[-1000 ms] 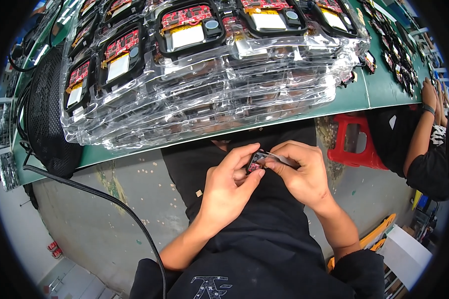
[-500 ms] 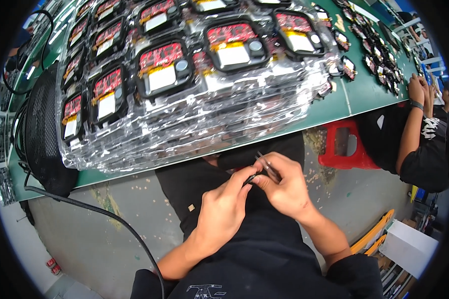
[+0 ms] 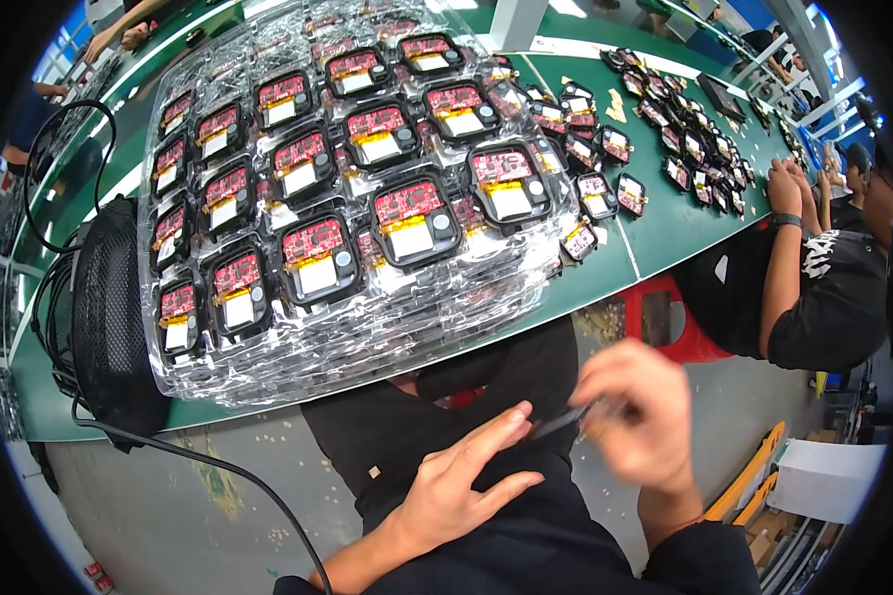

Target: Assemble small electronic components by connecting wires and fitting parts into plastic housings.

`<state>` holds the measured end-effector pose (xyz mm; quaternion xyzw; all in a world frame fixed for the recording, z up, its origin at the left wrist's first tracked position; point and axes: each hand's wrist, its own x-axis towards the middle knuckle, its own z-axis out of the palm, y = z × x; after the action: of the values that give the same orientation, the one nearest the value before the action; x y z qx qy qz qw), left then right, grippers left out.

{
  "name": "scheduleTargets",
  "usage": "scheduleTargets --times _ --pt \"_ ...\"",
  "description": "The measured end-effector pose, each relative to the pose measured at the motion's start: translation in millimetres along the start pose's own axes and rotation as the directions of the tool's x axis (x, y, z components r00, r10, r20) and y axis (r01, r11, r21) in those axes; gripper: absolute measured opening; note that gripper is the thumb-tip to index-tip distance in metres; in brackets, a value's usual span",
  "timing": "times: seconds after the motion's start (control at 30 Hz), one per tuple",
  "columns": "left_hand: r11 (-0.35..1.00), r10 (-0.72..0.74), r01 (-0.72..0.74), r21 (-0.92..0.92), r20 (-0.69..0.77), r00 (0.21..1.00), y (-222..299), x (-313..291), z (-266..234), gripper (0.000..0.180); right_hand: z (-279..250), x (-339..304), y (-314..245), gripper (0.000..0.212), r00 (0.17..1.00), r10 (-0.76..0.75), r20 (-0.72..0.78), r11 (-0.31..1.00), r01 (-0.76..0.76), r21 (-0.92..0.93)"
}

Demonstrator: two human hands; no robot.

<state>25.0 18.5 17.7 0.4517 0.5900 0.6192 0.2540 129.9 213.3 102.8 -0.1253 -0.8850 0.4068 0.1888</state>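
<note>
My left hand (image 3: pixel 461 486) is held over my lap with its fingers stretched and the thumb apart; nothing shows in it. To its right, my right hand (image 3: pixel 635 412) is smeared by motion, its fingers closed around slim dark tweezers (image 3: pixel 563 423). The tweezers point toward my left fingertips, and their tips are blurred. Beyond my hands, on the green table (image 3: pixel 605 283), a stack of clear plastic trays (image 3: pixel 367 342) bears rows of black square casings (image 3: pixel 316 260) with red circuit boards, white battery packs and round silver cells.
A black mesh bag (image 3: pixel 119 317) stands left of the trays, with a black cable (image 3: pixel 208 458) hanging past my left arm. Loose device units (image 3: pixel 680 129) lie heaped at the right. A co-worker (image 3: pixel 814 288) sits there by a red stool (image 3: pixel 670 322).
My hands have parted. The left fingers have spread, and the small black thing pinched there no longer shows. My right hand has moved right and down with the tweezers. The view has shifted.
</note>
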Motion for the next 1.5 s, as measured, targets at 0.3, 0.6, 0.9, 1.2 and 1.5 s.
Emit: scheduleTargets --times 0.3,0.6,0.9,1.2,1.5 --pt "0.99 -0.132 0.132 -0.053 0.012 0.991 -1 -16 2 0.054 -36 151 71 0.02 0.928 0.015 -0.372 0.993 -0.057 -0.101" --pt "0.963 -0.266 0.267 -0.039 0.017 0.964 -3 -25 3 0.049 -11 186 62 0.018 0.954 -0.057 -0.295 0.909 -0.073 -0.411" --pt "0.947 -0.317 0.318 -0.038 0.028 0.948 -8 -22 -5 0.047 -81 179 135 0.033 0.803 0.238 -0.546 0.437 -0.591 -0.678" --pt "0.926 -0.364 0.368 -0.081 0.061 0.93 -15 -21 -3 0.046 -75 150 129 0.034 0.848 0.135 -0.513 0.599 -0.482 -0.639" --pt "0.921 -0.374 0.382 -0.078 0.102 0.922 -15 -9 -4 0.045 -93 146 141 0.021 0.903 0.121 -0.412 0.767 -0.348 -0.539"
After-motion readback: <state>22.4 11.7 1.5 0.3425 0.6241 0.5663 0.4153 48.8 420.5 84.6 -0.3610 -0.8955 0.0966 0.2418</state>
